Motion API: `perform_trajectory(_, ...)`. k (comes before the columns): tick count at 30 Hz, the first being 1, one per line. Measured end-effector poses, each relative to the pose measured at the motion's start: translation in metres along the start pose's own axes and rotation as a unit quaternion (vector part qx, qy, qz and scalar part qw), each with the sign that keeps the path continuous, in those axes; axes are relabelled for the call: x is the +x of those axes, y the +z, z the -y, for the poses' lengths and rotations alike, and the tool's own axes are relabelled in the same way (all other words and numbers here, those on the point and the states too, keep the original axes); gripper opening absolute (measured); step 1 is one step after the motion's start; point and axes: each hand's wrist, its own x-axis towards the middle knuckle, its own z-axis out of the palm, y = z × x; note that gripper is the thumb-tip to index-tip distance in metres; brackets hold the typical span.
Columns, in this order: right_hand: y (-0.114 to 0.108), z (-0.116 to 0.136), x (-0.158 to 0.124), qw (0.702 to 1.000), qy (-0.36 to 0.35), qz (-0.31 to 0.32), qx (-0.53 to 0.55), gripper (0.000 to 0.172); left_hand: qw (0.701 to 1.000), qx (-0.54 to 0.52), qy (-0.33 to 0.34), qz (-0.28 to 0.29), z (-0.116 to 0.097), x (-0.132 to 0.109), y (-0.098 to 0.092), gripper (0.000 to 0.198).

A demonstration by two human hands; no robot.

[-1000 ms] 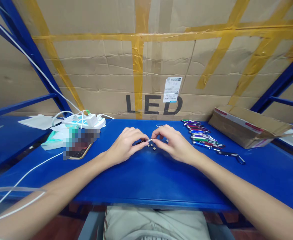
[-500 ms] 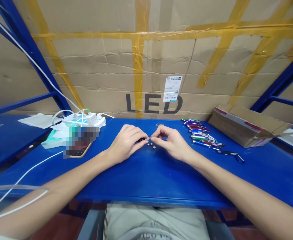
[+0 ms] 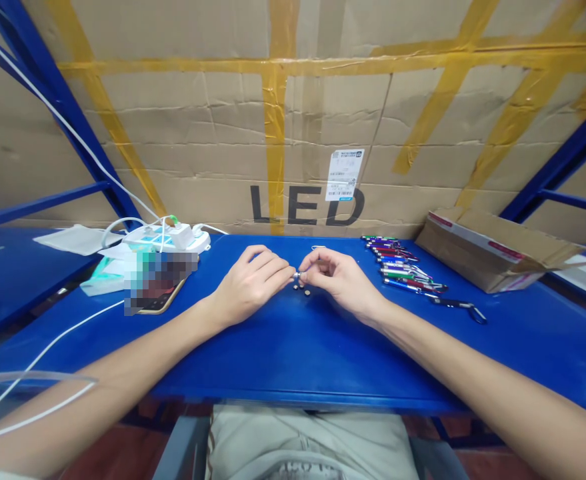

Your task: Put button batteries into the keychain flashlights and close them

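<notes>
My left hand [image 3: 253,283] is closed round a small keychain flashlight, palm down over the blue table. Its fingers hide most of the tube; only the silvery metal end [image 3: 297,275] shows between my hands. From the right, thumb and forefinger of my right hand [image 3: 340,277] pinch a tiny end cap at that metal end, the two parts touching or nearly so. Just below the fingertips, a few button cells [image 3: 307,292] lie loose on the table. A bent metal clip [image 3: 318,247] rests behind my right hand, partly hidden.
Several coloured keychain flashlights [image 3: 397,270] with carabiners lie in a row at the right, a black one [image 3: 450,303] nearest. Behind them stands an open cardboard box [image 3: 477,250]. On the left are a phone [image 3: 165,300], a power strip [image 3: 193,244] and white cables [image 3: 67,328].
My hands have drawn closer together, and the dark tube that showed in my left fingers is now covered. The metal end stays between both hands.
</notes>
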Motion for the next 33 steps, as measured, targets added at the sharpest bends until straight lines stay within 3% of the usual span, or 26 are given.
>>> perform_trajectory(4, -0.0005, -0.0008, -0.0009, 0.999, -0.020, 0.003, -0.037, 0.022, 0.998, -0.038, -0.039, 0.011, 0.0004, -0.0030, 0.0005, 0.012)
perform_trajectory(9, -0.0021, 0.0027, -0.0049, 0.964, -0.132, -0.015, -0.229, 0.007, 0.983, -0.130, -0.123, 0.046, 0.0000, -0.0073, 0.0026, 0.017)
perform_trajectory(12, -0.0034, 0.0018, -0.0067, 0.940, -0.167, -0.013, -0.297, 0.009, 0.977, -0.157, -0.137, 0.051, -0.0017, -0.0073, 0.0026, 0.018)
perform_trajectory(15, -0.0028, -0.0001, -0.0076, 0.937, -0.172, -0.011, -0.304, 0.018, 0.977, -0.159, -0.136, 0.046, -0.0039, -0.0062, 0.0016, 0.019)
perform_trajectory(22, 0.0036, 0.0019, -0.0049, 0.978, -0.060, 0.002, -0.202, 0.035, 0.993, -0.080, -0.080, 0.030, -0.0035, -0.0042, -0.0009, 0.016)
perform_trajectory(27, 0.0043, -0.0003, -0.0022, 0.990, -0.016, 0.034, -0.137, 0.048, 0.999, -0.016, -0.034, 0.014, -0.0032, -0.0027, 0.0002, 0.014)
perform_trajectory(33, 0.0060, 0.0023, -0.0031, 0.995, 0.038, 0.036, -0.082, 0.050, 0.998, -0.051, -0.045, 0.015, -0.0046, -0.0033, -0.0002, 0.012)
